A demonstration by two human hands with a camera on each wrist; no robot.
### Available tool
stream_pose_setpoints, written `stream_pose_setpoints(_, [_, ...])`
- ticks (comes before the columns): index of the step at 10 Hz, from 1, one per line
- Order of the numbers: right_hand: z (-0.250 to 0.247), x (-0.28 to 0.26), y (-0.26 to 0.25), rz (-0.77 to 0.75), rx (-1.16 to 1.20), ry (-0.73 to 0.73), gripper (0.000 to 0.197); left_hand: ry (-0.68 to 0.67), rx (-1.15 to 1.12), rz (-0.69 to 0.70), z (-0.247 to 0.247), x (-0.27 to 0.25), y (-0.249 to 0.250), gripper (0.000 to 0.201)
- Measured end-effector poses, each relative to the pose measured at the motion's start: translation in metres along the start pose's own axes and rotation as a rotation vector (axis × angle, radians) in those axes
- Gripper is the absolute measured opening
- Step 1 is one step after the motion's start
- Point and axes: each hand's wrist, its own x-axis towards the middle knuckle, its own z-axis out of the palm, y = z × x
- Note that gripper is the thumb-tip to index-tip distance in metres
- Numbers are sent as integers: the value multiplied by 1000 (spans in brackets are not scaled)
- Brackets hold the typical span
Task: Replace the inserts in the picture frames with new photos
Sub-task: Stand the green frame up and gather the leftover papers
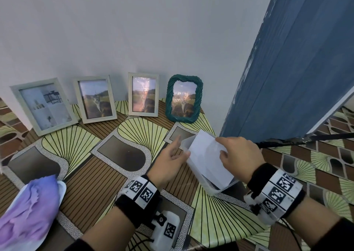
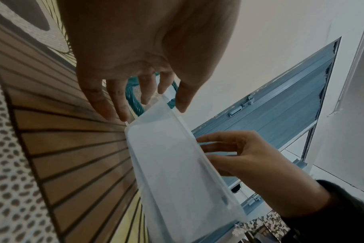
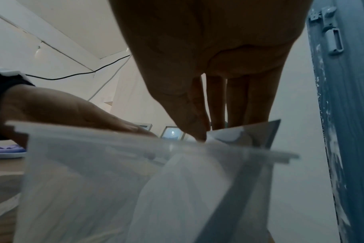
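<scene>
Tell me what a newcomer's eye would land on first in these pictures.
First, the two hands at the translucent plastic box near the table's right edge: the right hand pinches a white sheet standing in it, while the left hand rests open against its side. Next, the four picture frames along the wall, above all the green twisted frame at the right end.

Teal frame (image 1: pixel 184 98), purple cloth (image 1: pixel 28 208)
</scene>
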Motion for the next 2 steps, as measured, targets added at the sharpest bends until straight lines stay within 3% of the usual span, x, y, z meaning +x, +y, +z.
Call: stream_pose_setpoints(2, [-4, -1, -12, -12, 148, 119, 36, 153, 109, 19, -30, -14, 24, 45])
